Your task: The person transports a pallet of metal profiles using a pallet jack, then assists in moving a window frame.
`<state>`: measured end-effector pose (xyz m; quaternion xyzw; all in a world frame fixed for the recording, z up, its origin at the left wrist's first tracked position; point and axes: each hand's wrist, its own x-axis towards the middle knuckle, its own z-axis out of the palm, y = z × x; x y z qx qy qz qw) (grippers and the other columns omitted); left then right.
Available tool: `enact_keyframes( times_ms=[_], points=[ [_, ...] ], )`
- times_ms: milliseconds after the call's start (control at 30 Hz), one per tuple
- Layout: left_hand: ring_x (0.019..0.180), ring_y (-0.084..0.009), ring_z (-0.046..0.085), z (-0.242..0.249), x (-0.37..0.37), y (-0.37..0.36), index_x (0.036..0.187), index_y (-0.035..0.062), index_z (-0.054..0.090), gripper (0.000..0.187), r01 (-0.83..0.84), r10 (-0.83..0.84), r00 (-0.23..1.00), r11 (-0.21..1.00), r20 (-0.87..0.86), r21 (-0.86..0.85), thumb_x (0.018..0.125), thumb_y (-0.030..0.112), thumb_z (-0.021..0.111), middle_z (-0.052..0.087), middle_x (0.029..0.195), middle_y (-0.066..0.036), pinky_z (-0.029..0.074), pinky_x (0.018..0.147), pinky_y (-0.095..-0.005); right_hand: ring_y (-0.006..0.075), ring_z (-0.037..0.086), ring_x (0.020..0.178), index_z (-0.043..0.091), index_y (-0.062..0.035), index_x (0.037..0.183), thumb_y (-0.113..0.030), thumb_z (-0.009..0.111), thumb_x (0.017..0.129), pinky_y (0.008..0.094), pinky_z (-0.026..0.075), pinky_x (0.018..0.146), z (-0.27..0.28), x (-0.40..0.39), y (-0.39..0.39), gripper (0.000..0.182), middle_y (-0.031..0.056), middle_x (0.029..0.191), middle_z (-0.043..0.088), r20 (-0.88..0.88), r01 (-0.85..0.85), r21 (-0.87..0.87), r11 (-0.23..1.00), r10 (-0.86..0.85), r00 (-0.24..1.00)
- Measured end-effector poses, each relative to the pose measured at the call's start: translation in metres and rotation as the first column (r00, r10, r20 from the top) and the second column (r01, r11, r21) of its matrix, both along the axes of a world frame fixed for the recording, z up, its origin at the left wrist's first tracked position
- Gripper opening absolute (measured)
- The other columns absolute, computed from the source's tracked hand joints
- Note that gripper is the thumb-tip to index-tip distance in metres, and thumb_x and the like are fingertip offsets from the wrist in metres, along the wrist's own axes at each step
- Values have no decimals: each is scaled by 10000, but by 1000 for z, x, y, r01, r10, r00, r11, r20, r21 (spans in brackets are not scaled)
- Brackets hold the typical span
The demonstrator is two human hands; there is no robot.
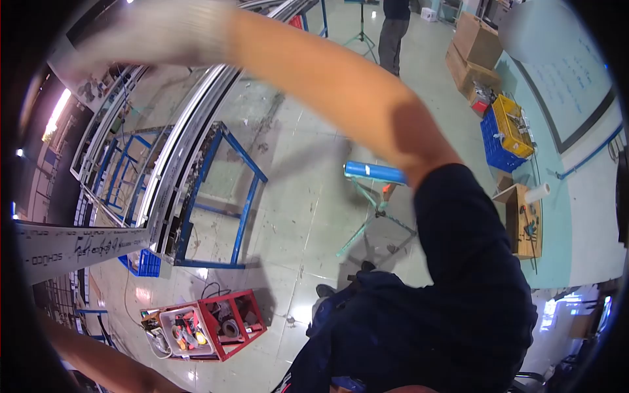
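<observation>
My right arm reaches across the top of the view to the far left. The right hand point(144, 33), in a pale glove, is smeared by motion, so its fingers cannot be made out. It overlaps the far end of long metal window-frame profiles point(190, 124) resting on a blue stand point(230, 190). Only the bare forearm of my left arm shows at the lower left; that hand lies outside the picture. Above this forearm, a profile covered in printed film point(85, 249) joins the frame at its near corner.
A red tool cart point(226, 327) with a tub of tools stands below the frame. A blue roller stand point(373, 171) is mid-floor. Along the right wall are yellow and blue crates point(504, 134), cardboard boxes point(475, 42) and a wooden box point(524, 223). A person point(395, 33) stands behind.
</observation>
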<state>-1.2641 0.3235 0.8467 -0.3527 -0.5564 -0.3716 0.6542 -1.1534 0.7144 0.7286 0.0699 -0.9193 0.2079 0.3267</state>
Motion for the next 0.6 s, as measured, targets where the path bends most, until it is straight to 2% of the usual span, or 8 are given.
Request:
enact_keyframes(
  times_ms=[67, 133, 200, 233, 300, 333, 500, 600],
  points=[
    [1155, -274, 711, -2, -6, -4, 1349, -126, 653, 482, 8, -8, 999, 1000, 32, 3, 1070, 266, 688, 702, 1374, -240, 612, 964, -398, 402, 626, 1348, 489, 8, 1583, -905, 658, 764, 468, 484, 1164, -86, 35, 61, 1239, 288, 1493, 603, 133, -10, 9, 1000, 9, 991],
    [1157, -281, 709, -8, -9, -6, 1356, -126, 644, 501, -31, 31, 997, 999, 67, 12, 1066, 279, 688, 700, 1373, -244, 611, 965, -402, 415, 506, 1470, 468, -47, 1606, -861, 733, 737, 483, 427, 1217, -191, 88, 136, 1220, 258, 1617, 485, 387, 307, 90, 948, -317, 866],
    [1160, -288, 707, -20, -8, -8, 1363, -127, 634, 519, -70, 67, 992, 997, 109, 19, 1062, 293, 689, 698, 1371, -249, 611, 966, -406, 431, 502, 1466, 464, -51, 1608, -765, 826, 693, 479, 423, 1215, -318, 156, 210, 1216, 274, 1593, 503, 643, 557, 108, 824, -485, 592],
    [1161, -292, 707, -27, -8, -8, 1366, -127, 629, 528, -93, 89, 987, 995, 130, 22, 1060, 299, 690, 697, 1370, -252, 610, 967, -408, 432, 536, 1430, 498, 9, 1564, -719, 872, 615, 493, 461, 1178, -334, 183, 207, 1253, 272, 1572, 526, 839, 607, 123, 785, -409, 359],
    [1163, -299, 705, -40, -3, -9, 1373, -128, 620, 547, -137, 131, 977, 990, 169, 27, 1056, 313, 691, 695, 1368, -256, 609, 967, -413, 411, 618, 1333, 632, -18, 1421, -636, 918, 527, 479, 496, 1139, -438, 235, 219, 1124, 265, 1424, 629, 813, 567, 251, 785, -489, 317],
    [1165, -303, 704, -49, 3, -10, 1377, -128, 615, 557, -173, 165, 969, 985, 184, 27, 1054, 319, 691, 694, 1367, -259, 609, 968, -415, 377, 669, 1271, 701, -58, 1322, -582, 913, 583, 475, 535, 1086, -500, 253, 224, 931, 242, 1313, 699, 783, 530, 390, 753, -574, 238],
    [1171, -321, 699, -75, 5, -19, 1394, -129, 591, 604, -257, 243, 934, 966, 262, 21, 1044, 353, 693, 690, 1363, -271, 607, 970, -426, 388, 749, 1044, 752, -124, 1116, -407, 840, 756, 495, 602, 929, -502, 230, 218, 466, 177, 1084, 780, 748, 689, 278, 669, -601, 282],
    [1174, -332, 697, -84, 2, -25, 1404, -130, 577, 633, -300, 284, 909, 954, 306, 7, 1038, 373, 694, 687, 1360, -278, 606, 972, -432, 390, 755, 1042, 765, -114, 1129, -383, 843, 782, 496, 608, 919, -493, 182, 205, 446, 182, 1105, 785, 771, 645, 338, 685, -594, 227]
  ],
)
